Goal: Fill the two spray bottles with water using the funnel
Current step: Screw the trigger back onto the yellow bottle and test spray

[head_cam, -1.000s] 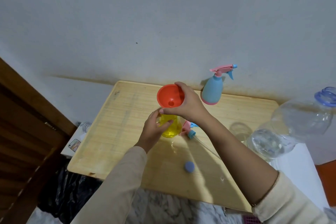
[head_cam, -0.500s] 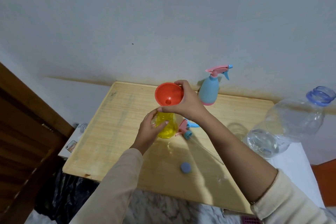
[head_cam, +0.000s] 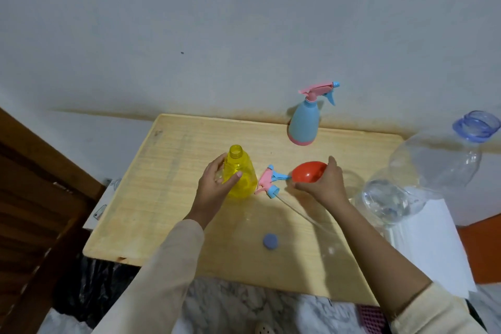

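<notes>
The red plastic funnel (head_cam: 309,175) has come off the yellow translucent spray bottle (head_cam: 244,184) and now sits low over the wooden desk (head_cam: 162,198), with the right hand (head_cam: 322,187) keeping its grip clamped on it. The left hand (head_cam: 211,187) has its grip wrapped round the open-necked yellow bottle, so that fill looks finished. The blue spray bottle (head_cam: 303,122) stands capped at the back.

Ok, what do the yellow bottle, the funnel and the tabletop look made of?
Yellow bottle: translucent glossy plastic, light passes through it. Funnel: opaque orange-red plastic, smooth with a soft sheen. Tabletop: pale wood or wood-look laminate, showing grain lines.
</notes>
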The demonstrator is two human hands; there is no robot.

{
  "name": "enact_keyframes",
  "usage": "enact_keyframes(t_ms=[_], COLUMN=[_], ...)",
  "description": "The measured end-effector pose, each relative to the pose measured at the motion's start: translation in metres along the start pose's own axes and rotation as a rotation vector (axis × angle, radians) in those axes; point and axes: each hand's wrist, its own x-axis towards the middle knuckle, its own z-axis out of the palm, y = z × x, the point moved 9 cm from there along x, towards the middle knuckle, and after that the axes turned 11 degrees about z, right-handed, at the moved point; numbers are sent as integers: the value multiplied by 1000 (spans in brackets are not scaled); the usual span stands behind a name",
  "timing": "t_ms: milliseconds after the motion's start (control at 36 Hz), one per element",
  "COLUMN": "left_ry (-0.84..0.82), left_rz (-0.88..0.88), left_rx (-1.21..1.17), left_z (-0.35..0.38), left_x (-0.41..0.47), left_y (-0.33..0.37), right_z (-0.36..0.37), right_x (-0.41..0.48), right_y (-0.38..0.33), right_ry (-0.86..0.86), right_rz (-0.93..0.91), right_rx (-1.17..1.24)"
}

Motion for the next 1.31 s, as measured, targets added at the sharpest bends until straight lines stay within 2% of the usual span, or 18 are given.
enact_keyframes(t_ms=[250, 472, 556, 667, 778, 944, 1083, 1194, 1306], left_ry=[9, -12, -9, -4, -21, -55, -46, -36, -51], left_rz=[18, 11, 11, 11, 32, 63, 86, 76, 96], left_rx=[17, 17, 12, 45, 77, 125, 153, 147, 167], left_z=[0, 0, 0, -2, -3, -4, -5, -5, -4], left_x=[0, -2, -2, -2, -2, 1, 1, 0, 1], left_y=[2, 2, 2, 0, 0, -1, 1, 1, 4], right_z=[10, 7, 4, 11, 54, 106, 118, 114, 89], right_x=[0, -1, -4, -22, -32, -13, -2, 5, 2], right_y=[31, 19, 6, -25, -43, -19, -7, -4, -13], right_ry=[-3, 27, 92, 171, 49, -31, -38, -41, 22], right_rz=[40, -17, -119, -363, -483, -360, -258, -177, -128], right_rx=[100, -40, -89, -120, -263, -600, -651, -544, -266])
